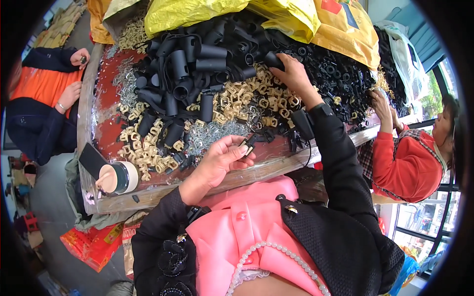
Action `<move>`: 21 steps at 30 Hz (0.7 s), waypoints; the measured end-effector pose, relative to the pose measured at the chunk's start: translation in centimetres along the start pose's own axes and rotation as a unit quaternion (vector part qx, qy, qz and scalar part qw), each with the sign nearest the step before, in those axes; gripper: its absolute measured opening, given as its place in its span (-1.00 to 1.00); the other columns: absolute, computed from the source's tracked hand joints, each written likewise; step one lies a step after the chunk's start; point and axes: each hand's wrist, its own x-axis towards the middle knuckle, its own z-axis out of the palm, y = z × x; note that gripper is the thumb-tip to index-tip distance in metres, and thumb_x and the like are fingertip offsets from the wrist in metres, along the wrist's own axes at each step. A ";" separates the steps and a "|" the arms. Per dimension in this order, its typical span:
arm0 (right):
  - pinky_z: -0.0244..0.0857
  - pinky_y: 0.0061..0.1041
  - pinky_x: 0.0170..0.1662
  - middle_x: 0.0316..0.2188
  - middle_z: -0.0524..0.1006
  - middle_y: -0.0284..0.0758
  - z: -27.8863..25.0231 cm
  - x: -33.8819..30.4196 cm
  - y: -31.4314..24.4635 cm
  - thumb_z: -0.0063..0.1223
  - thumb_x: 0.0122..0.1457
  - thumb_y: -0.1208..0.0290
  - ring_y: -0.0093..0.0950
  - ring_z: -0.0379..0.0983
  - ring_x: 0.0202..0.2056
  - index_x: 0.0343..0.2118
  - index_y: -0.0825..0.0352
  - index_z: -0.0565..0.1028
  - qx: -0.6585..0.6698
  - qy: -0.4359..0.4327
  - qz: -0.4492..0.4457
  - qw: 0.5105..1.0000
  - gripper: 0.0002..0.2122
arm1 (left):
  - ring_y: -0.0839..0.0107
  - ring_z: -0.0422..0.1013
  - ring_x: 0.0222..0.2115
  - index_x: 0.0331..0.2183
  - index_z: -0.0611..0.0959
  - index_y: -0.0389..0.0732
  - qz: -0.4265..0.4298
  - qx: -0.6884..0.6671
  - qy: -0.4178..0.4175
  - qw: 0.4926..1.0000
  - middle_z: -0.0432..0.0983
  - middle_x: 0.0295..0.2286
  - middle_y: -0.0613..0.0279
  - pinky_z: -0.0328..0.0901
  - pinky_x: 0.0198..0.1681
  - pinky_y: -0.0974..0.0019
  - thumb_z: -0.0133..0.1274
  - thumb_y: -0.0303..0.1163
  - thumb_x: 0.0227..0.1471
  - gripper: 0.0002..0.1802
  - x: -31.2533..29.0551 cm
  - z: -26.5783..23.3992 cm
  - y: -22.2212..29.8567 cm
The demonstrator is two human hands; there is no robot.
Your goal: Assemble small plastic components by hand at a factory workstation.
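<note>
Just above the table's near edge, my left hand pinches a small black plastic part with a pale piece on it; the fingers partly cover it. My right hand stretches to the far pile, its thumb and fingers around the end of a black plastic tube. Many like black tubes are heaped left of it. Beige plastic clips lie between the hands, beside small silver metal pieces. Smaller black parts spread right of my right hand.
The red table has a raised wooden edge. A lidded cup and a dark phone-like slab stand at its near left corner. Yellow sacks lie at the back. Co-workers sit left and right. A black box with a cable is by my right wrist.
</note>
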 end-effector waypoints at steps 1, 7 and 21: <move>0.21 -0.50 -0.31 -0.42 0.42 -0.26 -0.7 -0.4 0.5 0.06 -0.15 0.37 -0.32 0.34 -0.35 -0.27 0.31 0.36 0.028 -0.016 0.017 0.999 -0.68 | 0.47 0.40 -0.49 -0.31 0.40 -0.32 -0.001 -0.010 0.005 1.000 0.44 -0.45 0.13 0.32 -0.44 0.54 -0.04 -0.38 -0.06 -0.74 0.0 0.0 0.1; 0.25 -0.55 -0.37 -0.33 0.39 -0.30 -8.0 -2.7 -2.8 0.02 -0.06 0.39 -0.44 0.35 -0.34 -0.23 0.32 0.32 0.182 -0.133 0.209 0.952 -0.70 | 0.44 0.40 -0.46 -0.27 0.39 -0.31 -0.001 -0.041 0.016 0.999 0.43 -0.41 0.11 0.33 -0.37 0.51 -0.05 -0.40 -0.06 -0.73 0.2 -1.0 -0.2; 0.22 -0.58 -0.36 -0.41 0.39 -0.32 -9.1 -9.8 -8.6 -0.04 -0.02 0.29 -0.50 0.35 -0.40 -0.20 0.36 0.30 0.678 -0.245 0.249 0.646 -0.66 | 0.65 0.27 -0.61 -0.28 0.43 -0.32 0.002 -0.054 0.050 0.997 0.36 -0.54 0.36 0.19 -0.61 0.64 -0.01 -0.45 -0.09 -0.73 -0.4 0.7 2.4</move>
